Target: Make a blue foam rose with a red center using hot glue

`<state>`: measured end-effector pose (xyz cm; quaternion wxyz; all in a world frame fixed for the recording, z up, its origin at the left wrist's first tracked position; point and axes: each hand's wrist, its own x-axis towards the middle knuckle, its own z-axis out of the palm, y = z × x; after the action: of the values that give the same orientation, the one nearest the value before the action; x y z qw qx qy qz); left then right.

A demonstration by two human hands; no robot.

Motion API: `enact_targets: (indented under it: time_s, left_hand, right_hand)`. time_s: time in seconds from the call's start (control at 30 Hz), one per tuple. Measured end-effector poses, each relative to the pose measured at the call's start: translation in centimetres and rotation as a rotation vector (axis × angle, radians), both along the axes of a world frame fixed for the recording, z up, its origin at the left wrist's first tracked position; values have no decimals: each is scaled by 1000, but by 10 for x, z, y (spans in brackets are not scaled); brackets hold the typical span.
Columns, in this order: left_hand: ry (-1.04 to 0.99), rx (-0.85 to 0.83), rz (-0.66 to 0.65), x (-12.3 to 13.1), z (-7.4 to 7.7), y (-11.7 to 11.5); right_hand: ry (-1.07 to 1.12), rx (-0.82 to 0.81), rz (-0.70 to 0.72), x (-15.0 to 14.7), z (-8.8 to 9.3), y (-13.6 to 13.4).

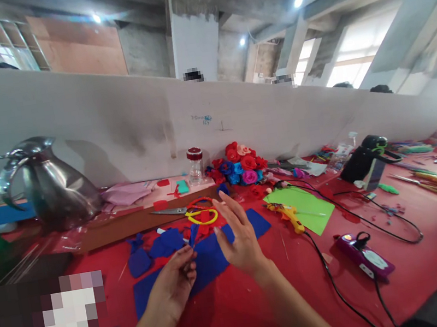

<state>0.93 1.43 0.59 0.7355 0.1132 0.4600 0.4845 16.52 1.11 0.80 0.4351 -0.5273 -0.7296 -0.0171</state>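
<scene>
My left hand point(176, 281) pinches a small folded blue piece point(194, 235) between thumb and fingertips, its narrow end pointing up. Just to its right, my right hand point(239, 240) is raised with the fingers stretched and apart, holding nothing. Below both hands lies a flat blue sheet point(213, 264), partly covered by them. Several cut blue pieces point(139, 260) are scattered left of the hands. Scissors with yellow and red handles point(203, 217) rest beyond the fingertips, blades pointing left. What the blue material is, I cannot tell.
A yellow glue gun point(289, 217) lies on a lime-green sheet point(317, 214), its cord running forward. Right of it is a purple power strip point(364, 256). Made flowers point(243, 164), a glass jar point(196, 168), a steel jug point(58, 183) and a black bottle point(361, 158) stand along the partition.
</scene>
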Motion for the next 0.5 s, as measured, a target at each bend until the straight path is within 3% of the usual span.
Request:
enact_targets:
  time_s: [0.07,0.13,0.23,0.3,0.33,0.5]
  left_hand:
    - [-1,-6,3,0,0,1]
    - [1,-10,9,0,-1,1]
    - [8,-12,8,0,-1,2]
    - [14,1,6,0,0,2]
    - [18,11,5,0,1,2]
    - [49,42,-15,-1,2,2]
  right_hand:
    - [17,-21,-45,11,3,5]
    - [-33,-208,-202,32,5,11]
    - [-58,-416,-611,76,4,15]
    - [65,-573,-942,104,0,14]
    - [105,-617,-1021,114,-2,13]
    - [208,-688,-1136,139,-18,10]
